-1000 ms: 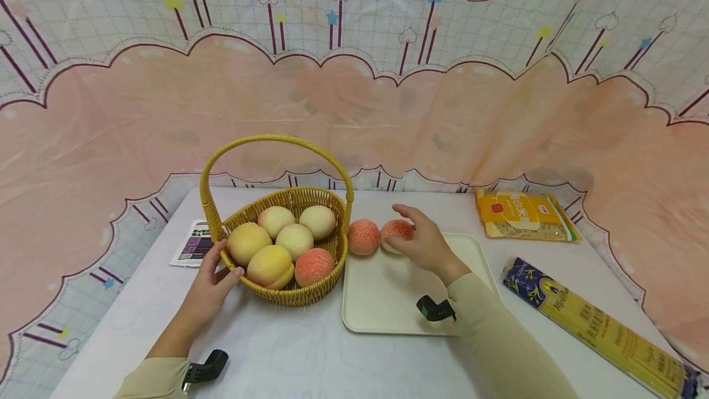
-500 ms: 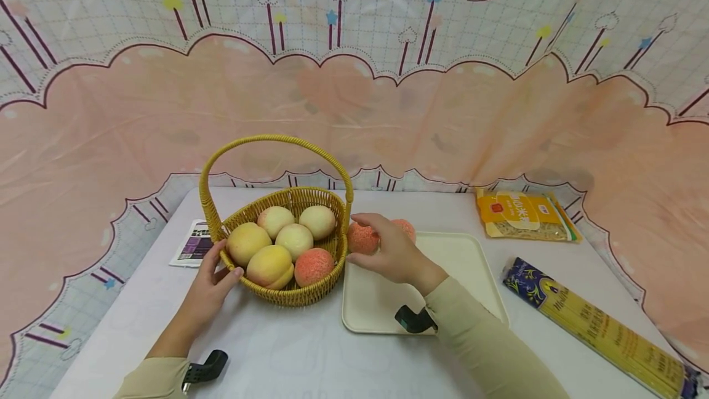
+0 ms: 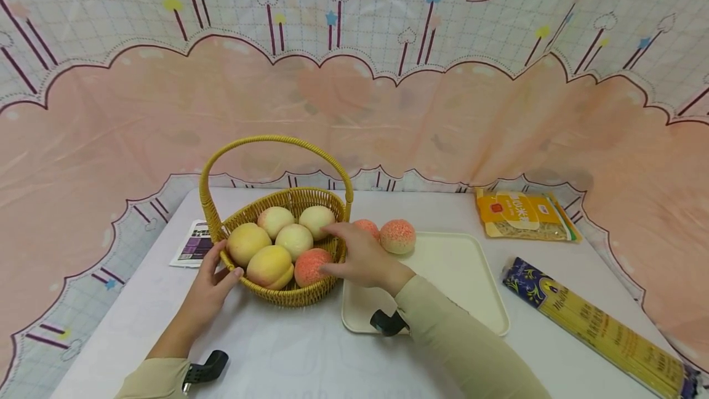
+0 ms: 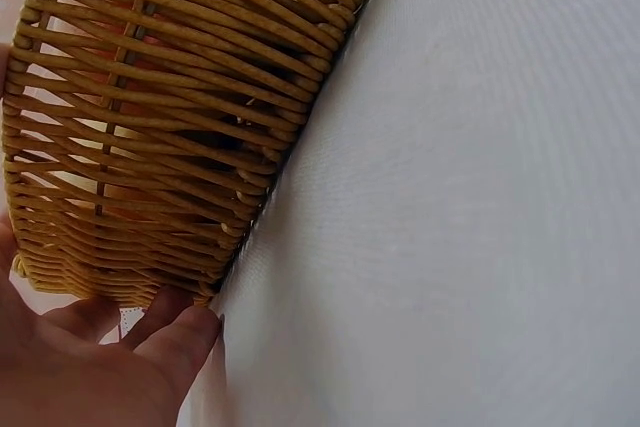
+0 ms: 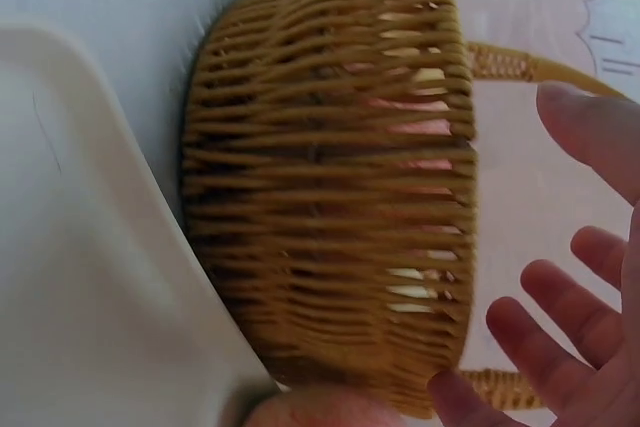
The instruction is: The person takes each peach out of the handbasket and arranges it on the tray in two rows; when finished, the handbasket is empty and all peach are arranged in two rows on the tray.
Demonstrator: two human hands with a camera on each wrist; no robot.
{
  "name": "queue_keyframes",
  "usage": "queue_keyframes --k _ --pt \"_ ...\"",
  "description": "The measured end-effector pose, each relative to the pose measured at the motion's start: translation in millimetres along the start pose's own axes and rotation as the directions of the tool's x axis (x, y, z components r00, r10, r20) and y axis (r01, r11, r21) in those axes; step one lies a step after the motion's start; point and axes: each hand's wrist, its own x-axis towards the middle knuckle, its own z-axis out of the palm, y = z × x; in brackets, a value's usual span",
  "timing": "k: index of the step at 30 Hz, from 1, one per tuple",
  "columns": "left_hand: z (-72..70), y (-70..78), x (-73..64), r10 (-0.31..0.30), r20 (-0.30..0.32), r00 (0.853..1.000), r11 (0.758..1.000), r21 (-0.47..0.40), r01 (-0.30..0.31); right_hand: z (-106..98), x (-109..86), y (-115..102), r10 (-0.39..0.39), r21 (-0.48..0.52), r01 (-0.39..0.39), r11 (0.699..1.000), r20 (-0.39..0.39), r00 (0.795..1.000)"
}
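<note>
Fingers point(image 5: 530, 347) spread and empty, your right hand point(image 3: 370, 258) hovers over the right side of the basket point(image 3: 293, 298); your left hand point(image 3: 206, 288) grips its left rim, probably to steady it.

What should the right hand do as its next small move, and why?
Probably the right hand should close gently around the red fruit in the basket: its fingers are open over the basket's right side, its thumb is close to that fruit, and the left hand holds the basket.
</note>
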Motion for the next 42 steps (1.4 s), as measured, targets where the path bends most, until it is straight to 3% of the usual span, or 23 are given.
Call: queue_keyframes --k 9,25,42 --pt "-0.8 -0.5 0.4 -0.014 0.005 1.000 1.000 -0.008 0.014 14.6 12.6 0.6 0.086 -0.039 -0.084 0.996 0.039 0.996" --pt "-0.3 3.2 -0.8 -0.010 0.003 1.000 1.000 -0.011 0.010 22.1 22.1 -5.1 0.205 -0.113 -0.196 0.974 0.081 0.975" --pt "-0.3 2.4 -1.3 0.002 0.001 1.000 1.000 -0.017 -0.002 24.1 29.3 -6.2 0.255 -0.200 -0.228 0.953 0.123 0.959"
